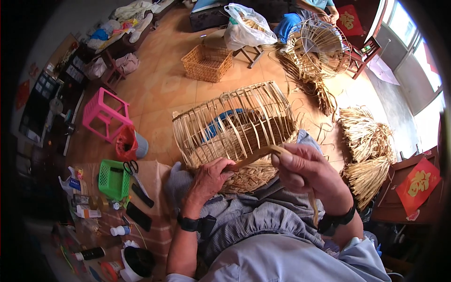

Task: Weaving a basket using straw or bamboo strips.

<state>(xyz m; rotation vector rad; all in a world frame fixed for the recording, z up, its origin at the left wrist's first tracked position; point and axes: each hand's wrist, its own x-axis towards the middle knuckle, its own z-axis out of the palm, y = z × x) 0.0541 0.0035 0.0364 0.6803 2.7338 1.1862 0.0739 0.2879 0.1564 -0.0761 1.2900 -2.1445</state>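
Observation:
A half-woven basket (235, 127) rests on its side across my lap. Its upper part is bare, spaced ribs, and its lower part is tightly plaited. Between my hands a flat tan plant-fibre strip (256, 156) arches over the plaited part. My right hand (307, 169) pinches the strip between thumb and fingers, and a tail of it hangs below that wrist. At the basket's near left edge, my left hand (211, 178) is closed on the strip's other end, knuckles up. Something blue (221, 123) shows through the ribs.
Bundles of dried stalks (366, 141) lie at the right. Scissors (134, 174), a green basket (114, 179) and bottles are on a cloth-covered surface at left. A pink stool (107, 115) and bin (137, 146) stand beyond. Ahead, another person's hands (331, 18) are at a wicker frame (319, 47).

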